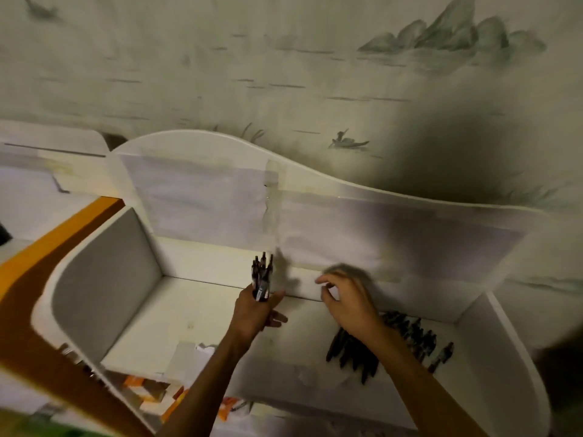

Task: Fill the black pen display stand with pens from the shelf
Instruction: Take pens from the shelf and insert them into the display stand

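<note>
Above the white shelf [202,307], the left hand [255,310] grips a bundle of pens [262,279] upright, so the right hand [347,301], fingers loosely curled and empty, should gather the loose pens [388,339] beneath it.

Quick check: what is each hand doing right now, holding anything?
Left hand: grips a bundle of pens, held upright.
Right hand: fingers loosely curled, holding nothing visible, above the loose pens on the shelf; motion-blurred.

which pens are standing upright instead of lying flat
The bundle of dark pens gripped in the left hand points upward; the other dark pens lie flat on the white shelf.
</note>
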`<state>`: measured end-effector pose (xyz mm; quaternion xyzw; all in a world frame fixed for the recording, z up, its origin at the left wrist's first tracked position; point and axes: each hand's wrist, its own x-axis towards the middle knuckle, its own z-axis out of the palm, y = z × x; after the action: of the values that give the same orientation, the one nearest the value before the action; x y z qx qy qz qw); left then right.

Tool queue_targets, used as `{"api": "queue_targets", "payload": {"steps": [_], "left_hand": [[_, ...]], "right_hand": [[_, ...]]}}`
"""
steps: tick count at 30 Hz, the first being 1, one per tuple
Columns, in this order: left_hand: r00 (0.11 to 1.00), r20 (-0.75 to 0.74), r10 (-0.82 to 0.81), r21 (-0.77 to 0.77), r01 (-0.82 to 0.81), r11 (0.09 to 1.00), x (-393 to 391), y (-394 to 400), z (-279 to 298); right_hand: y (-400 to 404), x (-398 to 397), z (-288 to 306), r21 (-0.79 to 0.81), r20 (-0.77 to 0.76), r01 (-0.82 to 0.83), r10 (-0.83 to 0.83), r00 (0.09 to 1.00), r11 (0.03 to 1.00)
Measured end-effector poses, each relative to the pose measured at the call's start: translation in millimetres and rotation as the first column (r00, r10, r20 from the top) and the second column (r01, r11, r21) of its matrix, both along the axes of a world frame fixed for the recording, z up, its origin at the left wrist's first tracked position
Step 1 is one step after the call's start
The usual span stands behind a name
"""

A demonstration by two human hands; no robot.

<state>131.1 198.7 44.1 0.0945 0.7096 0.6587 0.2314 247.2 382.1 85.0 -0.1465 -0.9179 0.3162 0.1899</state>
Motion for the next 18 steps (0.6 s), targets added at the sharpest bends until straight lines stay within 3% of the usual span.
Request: {"api": "queue_targets", "payload": {"steps": [3, 7, 14, 18], "left_hand": [[0.998, -0.046, 0.043, -0.004, -0.043, 0.999, -11.2, -29.5, 21.0], [0.993, -0.034, 0.110, 0.148, -0.104, 0.983, -20.9, -75.8, 56.1], [0.992, -0.120, 0.047, 0.298, -0.009, 0.955, -33.8, -198.8, 119.9], [0.974, -0.177, 0.142, 0.357, -0.071, 0.931, -44.7, -280.2, 144.1]], "right_hand": [[-20.1, -24.3, 14.7, -0.001, -0.027, -0.062, 0.062, 0.998, 0.998], [-62.0, -54.8, 34.0, 0.016, -0.058, -0.134, 0.134, 0.989, 0.991], [-169.0, -103.1, 73.4, 0.061, -0.121, -0.240, 0.245, 0.962, 0.969], [-238.6, -130.3, 95.2, 0.068, -0.168, -0.276, 0.284, 0.944, 0.959]]}}
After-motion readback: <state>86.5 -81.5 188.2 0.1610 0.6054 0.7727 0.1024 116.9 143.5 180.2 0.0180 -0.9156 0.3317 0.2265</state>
